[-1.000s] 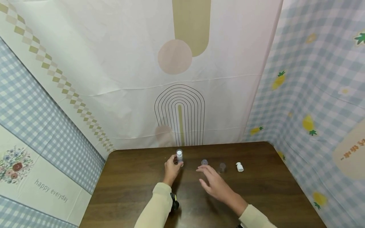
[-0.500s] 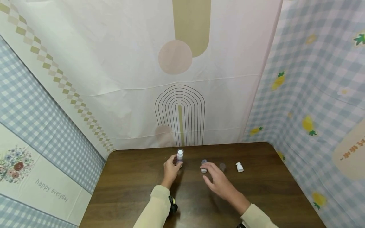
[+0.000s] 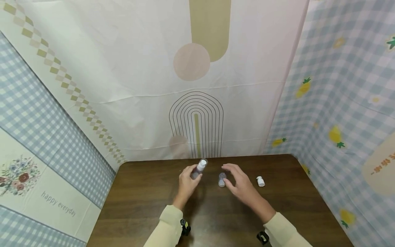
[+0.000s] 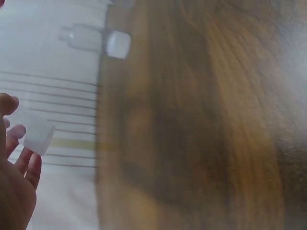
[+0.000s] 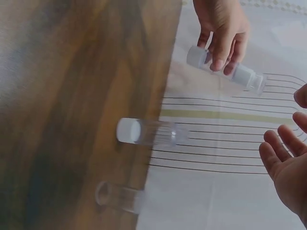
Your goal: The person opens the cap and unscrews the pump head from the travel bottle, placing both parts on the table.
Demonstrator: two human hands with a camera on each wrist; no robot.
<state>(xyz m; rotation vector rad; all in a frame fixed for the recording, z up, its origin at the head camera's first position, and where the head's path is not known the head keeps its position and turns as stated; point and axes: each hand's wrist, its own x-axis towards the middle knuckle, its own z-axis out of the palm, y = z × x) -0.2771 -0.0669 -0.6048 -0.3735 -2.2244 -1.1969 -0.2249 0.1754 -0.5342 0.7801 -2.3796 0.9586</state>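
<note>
Table: one, dark brown, wood-grained, the grain running from side to side; far corners rounded; surface glossy, with a pale sheen toward the near middle. Standing or lying directly on it, in the far part, right of centre, are three items.

Bottle: one, clear, upright on a white base, narrowing at the top; leftmost of the three.

Cup: one, clear, cylindrical, standing to the right of the bottle, near but apart; hidden in the head view.

Pump: one, small, white, short nozzle at upper left; well apart from the bottle; upright or lying, unclear.
</note>
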